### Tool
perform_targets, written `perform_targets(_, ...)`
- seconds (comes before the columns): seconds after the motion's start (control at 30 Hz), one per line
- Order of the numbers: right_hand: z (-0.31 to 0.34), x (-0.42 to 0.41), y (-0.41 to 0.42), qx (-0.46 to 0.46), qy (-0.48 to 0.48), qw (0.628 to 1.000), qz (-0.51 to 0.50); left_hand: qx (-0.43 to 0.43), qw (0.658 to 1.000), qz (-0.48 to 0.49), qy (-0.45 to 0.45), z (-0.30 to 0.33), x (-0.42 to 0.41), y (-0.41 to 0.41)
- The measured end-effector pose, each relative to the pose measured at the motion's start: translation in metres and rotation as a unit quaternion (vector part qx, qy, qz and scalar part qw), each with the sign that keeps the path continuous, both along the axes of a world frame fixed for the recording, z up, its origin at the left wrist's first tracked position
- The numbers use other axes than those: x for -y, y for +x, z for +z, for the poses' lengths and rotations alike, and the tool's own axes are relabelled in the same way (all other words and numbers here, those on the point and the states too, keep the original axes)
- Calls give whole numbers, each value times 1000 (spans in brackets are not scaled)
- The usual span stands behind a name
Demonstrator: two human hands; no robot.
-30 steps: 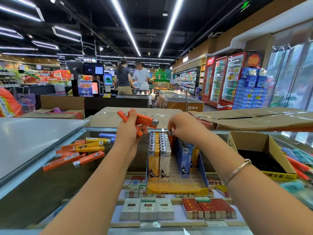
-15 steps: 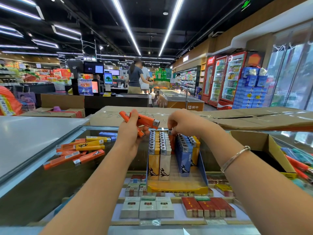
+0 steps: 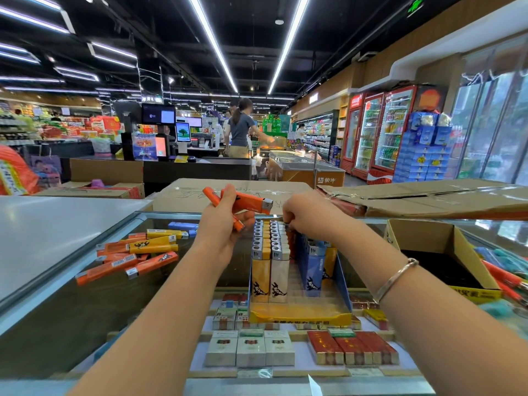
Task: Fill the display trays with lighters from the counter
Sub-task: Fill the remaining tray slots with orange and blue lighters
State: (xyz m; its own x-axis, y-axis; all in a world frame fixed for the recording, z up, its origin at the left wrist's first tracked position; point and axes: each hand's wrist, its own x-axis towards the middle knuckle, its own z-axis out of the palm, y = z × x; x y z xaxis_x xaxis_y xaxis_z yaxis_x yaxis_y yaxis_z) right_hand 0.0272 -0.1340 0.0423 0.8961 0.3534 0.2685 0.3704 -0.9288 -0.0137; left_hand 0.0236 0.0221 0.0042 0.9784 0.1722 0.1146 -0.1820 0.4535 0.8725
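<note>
A blue and yellow display tray [image 3: 341, 287] stands on the glass counter [image 3: 85, 315], holding rows of upright yellow, cream, orange and blue lighters [image 3: 268, 252]. My left hand [image 3: 225, 224] grips a bunch of orange lighters [image 3: 247, 202] above the tray's far left corner. My right hand [image 3: 307, 211] hovers over the tray's back rows, fingers curled down onto a lighter top; what it pinches is hidden. A loose pile of orange and yellow lighters [image 3: 134, 254] lies on the counter to the left.
An open cardboard box [image 3: 445, 252] sits on the counter at right, with more lighters [image 3: 503, 277] beside it. Cigarette packs [image 3: 251, 348] show under the glass. Flat cardboard cartons [image 3: 428, 198] lie behind the counter. A person [image 3: 240, 132] stands at the far checkout.
My right hand has dipped a little lower onto the back rows of the tray. My left hand stays put with its orange lighters. The person at the checkout has moved right.
</note>
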Motion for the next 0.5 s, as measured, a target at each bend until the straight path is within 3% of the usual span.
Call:
perform_targets(0.1,-7,10,-4,15,52,998,15,14,1000,-22,0,0,1,-2)
perform_targets(0.17,-12,17,-11,59,179,982,33,25,999,-31,9,0,1,-2)
perform_targets(0.23,-16,21,-20,64,351,932,65,41,998,-47,22,0,1,-2)
perform_targets(0.3,-18,22,-27,15,457,884,102,63,994,-72,43,1,3,-4)
perform_targets(0.5,-22,17,-33,14,547,824,145,118,984,-92,95,1,11,-10)
